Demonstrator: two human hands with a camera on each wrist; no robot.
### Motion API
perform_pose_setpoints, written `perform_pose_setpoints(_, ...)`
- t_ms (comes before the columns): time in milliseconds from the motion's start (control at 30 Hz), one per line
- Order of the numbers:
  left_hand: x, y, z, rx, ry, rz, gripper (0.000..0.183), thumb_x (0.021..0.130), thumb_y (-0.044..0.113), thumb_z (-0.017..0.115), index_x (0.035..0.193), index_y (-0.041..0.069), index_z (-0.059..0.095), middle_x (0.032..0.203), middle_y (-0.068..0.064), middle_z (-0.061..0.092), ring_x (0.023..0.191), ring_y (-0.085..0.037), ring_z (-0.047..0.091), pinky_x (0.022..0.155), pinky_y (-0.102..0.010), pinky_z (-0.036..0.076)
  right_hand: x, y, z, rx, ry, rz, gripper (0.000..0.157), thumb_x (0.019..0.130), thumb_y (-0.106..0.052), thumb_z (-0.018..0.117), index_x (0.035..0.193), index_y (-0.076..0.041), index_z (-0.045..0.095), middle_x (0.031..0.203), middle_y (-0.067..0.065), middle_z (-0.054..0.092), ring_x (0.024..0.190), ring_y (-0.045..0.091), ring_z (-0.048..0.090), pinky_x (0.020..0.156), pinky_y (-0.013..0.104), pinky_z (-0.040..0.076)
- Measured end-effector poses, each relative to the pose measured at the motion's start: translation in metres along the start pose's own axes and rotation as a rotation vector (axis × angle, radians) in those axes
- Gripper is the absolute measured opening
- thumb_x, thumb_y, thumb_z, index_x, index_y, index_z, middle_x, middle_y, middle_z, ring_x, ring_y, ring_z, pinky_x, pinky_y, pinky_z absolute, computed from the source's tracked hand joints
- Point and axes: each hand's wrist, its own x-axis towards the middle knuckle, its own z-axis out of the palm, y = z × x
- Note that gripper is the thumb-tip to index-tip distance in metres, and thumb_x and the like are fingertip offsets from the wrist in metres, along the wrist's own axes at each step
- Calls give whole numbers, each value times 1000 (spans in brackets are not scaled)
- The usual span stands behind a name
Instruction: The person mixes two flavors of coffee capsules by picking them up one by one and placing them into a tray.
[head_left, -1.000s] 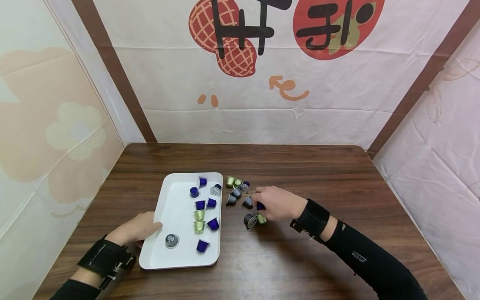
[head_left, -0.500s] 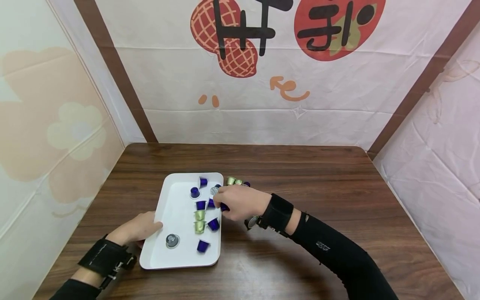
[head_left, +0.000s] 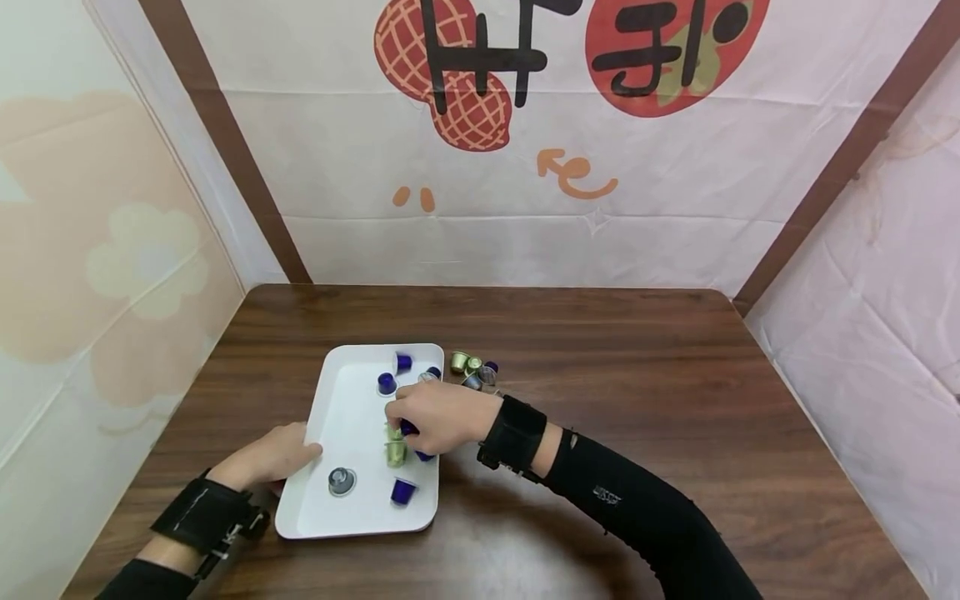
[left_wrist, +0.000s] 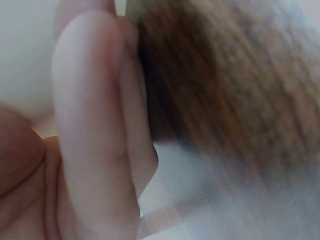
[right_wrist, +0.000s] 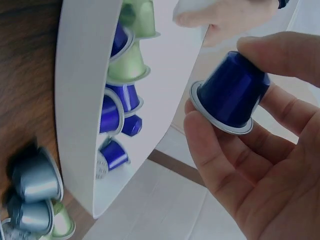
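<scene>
Over the white tray (head_left: 352, 525), my right hand (head_left: 442, 412) holds a dark blue coffee capsule (right_wrist: 232, 92), pinched between thumb and fingertips with its silver rim outward. My left hand (head_left: 270, 457) grips the tray's left edge, thumb on top of the rim and fingers beneath. In the tray lie several blue capsules (head_left: 402, 492), light green capsules (head_left: 395, 454) along the middle right, and one grey capsule (head_left: 341, 481) standing near the front left. My right hand hides some of the capsules in the head view.
Just right of the tray, several loose capsules lie on the wooden table (head_left: 600, 350), among them green ones (head_left: 459, 362) and grey-blue ones (right_wrist: 37, 175). A printed cloth (head_left: 337, 250) hangs behind the table.
My right hand has moved left from the loose pile, carrying the blue capsule across the tray's right edge to above its middle. The left hand and the tray stay in place.
</scene>
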Motion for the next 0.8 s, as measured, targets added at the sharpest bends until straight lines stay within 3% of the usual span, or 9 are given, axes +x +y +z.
perform_pose_setpoints(400,-2,-2,1,-26,-1,-16,35,95,10,43,124,-9,45,75,-7,61,59,-22,62,43,-37,51,29,-19,11,-7,-26,19,21,92,-31,62,107,-17,62,94,-9,55,80,0,48,72,14,42)
perform_pose_setpoints(800,3,-1,-3,16,-12,-1,33,96,11,43,123,-8,46,79,-7,61,61,-21,62,43,-37,51,52,-34,23,-1,-40,7,23,92,-25,61,113,-16,62,98,-9,54,81,-1,47,72,11,40)
